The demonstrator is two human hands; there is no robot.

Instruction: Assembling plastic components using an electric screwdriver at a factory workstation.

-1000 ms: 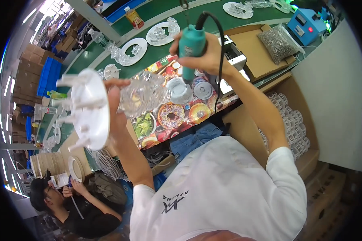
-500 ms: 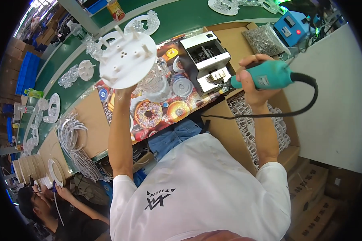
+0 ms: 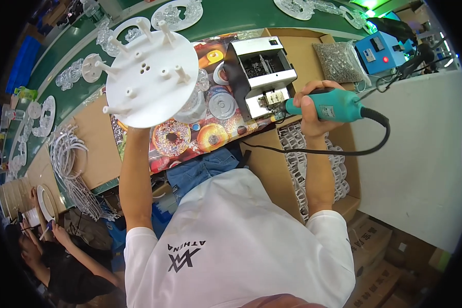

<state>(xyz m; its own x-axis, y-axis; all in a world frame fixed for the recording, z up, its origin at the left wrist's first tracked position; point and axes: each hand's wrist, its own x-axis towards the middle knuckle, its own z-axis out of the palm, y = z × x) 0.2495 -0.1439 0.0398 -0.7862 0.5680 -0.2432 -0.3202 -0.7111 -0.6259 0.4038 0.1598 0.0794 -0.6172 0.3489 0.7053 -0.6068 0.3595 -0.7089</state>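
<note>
A round white disc [image 3: 151,84] was held up at the left hand, its pegs [image 3: 181,75] turned upward. The left hand was covered by the disc, only the forearm [image 3: 136,177] being visible below it, so whether its fingers were spread or pinching could not be told; the disc was presumably supported from beneath so that its pegged face was kept clear. Clear plastic [image 3: 203,79] was seen just beyond the disc's right edge, though whether it was joined to the disc could not be made out.

A teal power driver [image 3: 338,105] was gripped in the right hand [image 3: 315,110], whose fingers were wrapped around the barrel. It was levelled, probably so that its tip could be brought to the front of the black-and-white feeder [image 3: 273,80], just left of that hand. The cable [image 3: 380,124] was looped away to the hand's right, apparently leaving the tip unobstructed.

Beyond the right hand, a bag of small parts [image 3: 336,61] was placed, perhaps for easy refilling. Below it, white lattice parts [image 3: 296,167] were kept in a carton [image 3: 264,167], seemingly within easy reach.
</note>
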